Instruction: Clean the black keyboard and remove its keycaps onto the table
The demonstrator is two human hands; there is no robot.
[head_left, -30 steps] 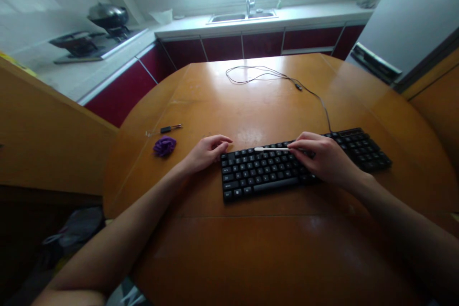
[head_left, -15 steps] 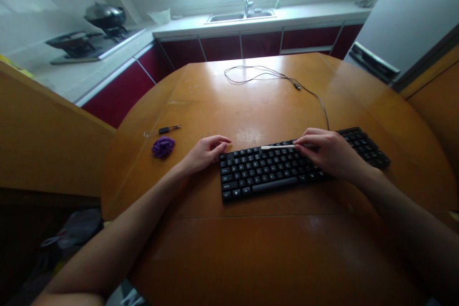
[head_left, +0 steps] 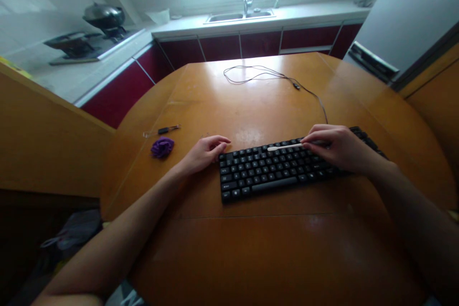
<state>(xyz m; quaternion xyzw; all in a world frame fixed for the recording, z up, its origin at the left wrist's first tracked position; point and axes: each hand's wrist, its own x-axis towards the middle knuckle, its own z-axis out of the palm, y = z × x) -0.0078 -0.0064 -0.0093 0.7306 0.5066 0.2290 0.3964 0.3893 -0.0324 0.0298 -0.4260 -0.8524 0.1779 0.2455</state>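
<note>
A black keyboard (head_left: 265,167) lies slightly slanted on the wooden table. At its upper left corner rests my left hand (head_left: 209,153), its fingers loosely bent and apart, the thumb close to or touching the keyboard's edge. My right hand (head_left: 332,146) hovers over the right part of the keyboard and pinches a slim white stick (head_left: 287,147) with a thicker rounded end, like a swab or small brush. That end points left and lies over the upper rows of keys. The hand hides the stick's other end and part of the number pad.
Left of my left hand are a crumpled purple cloth (head_left: 162,147) and a small tool (head_left: 163,130) with a black grip and wire-like ends. The keyboard's cable (head_left: 315,95) runs to a loose coil near the table's far edge. Beyond are a sink (head_left: 225,17) and a stove (head_left: 82,48).
My right hand has slid to the right along the keyboard with the white stick, uncovering more keys. My left hand has stayed at the corner. The whole view has shifted slightly.
</note>
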